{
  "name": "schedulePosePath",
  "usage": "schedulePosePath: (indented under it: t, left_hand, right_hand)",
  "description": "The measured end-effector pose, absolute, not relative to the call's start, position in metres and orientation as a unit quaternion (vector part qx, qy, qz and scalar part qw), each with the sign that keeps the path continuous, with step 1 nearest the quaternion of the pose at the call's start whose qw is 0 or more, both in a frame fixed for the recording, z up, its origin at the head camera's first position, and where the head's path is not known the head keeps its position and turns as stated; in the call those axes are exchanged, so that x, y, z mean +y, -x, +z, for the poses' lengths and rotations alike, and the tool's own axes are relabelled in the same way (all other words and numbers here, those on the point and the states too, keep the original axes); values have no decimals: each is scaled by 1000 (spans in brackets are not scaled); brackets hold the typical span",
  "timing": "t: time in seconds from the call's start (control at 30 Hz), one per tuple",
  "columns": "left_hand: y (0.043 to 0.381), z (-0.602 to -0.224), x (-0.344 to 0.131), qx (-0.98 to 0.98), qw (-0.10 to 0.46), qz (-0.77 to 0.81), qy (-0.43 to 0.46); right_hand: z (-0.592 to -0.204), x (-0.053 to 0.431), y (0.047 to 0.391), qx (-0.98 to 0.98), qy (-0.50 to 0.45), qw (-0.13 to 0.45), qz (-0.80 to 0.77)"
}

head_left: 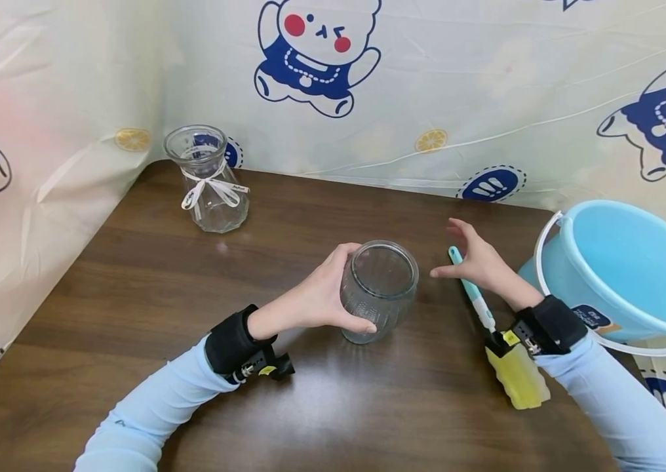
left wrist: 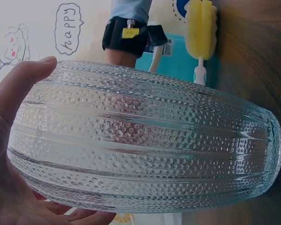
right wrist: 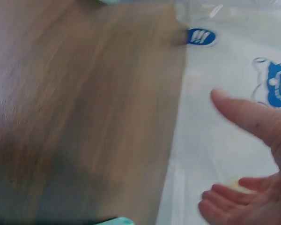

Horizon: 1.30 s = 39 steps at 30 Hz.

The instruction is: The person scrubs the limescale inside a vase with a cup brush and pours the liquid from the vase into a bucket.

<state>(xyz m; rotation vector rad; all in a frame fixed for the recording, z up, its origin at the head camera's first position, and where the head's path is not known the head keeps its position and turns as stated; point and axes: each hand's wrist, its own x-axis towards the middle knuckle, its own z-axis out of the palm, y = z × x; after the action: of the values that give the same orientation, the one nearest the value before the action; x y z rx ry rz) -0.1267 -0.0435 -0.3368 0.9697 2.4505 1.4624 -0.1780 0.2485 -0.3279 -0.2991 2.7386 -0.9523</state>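
Note:
A clear glass jar [head_left: 389,308] with a round, open mouth stands upright near the middle of the table. Its bumpy, ribbed side fills much of the left wrist view [left wrist: 145,140]. My left hand [head_left: 318,298] grips the jar from the left, thumb on the near side and fingers round the far side. To the jar's right, my right hand [head_left: 480,262] is held apart from it with thumb and fingers spread and nothing between them. Below that hand lies a sponge brush [head_left: 477,303] with a white and teal handle and a yellow sponge head [head_left: 518,377].
At the back left stands a second glass vase [head_left: 223,206] with a white ribbon bow. A light blue bucket [head_left: 571,275] with a white handle is at the right, beside my right forearm. A printed curtain [head_left: 427,65] hangs along the back of the wooden table [head_left: 132,288].

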Motion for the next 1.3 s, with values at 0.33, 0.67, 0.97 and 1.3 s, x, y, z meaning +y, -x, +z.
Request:
schedulePosePath:
  t: [0.33, 0.67, 0.97, 1.3]
  left_hand:
    - [126, -336, -43, 809, 67, 488, -321]
    - [126, -339, -45, 803, 60, 498, -323]
    - [121, -342, -43, 784, 46, 526, -326]
    - [123, -327, -34, 780, 39, 529, -333]
  right_hand:
    - [-347, 227, 142, 890, 312, 20, -332]
    - [-355, 186, 120, 823, 372, 67, -424]
    - [-382, 174, 118, 758, 374, 48, -532]
    - [-378, 180, 115, 753, 345, 4, -560]
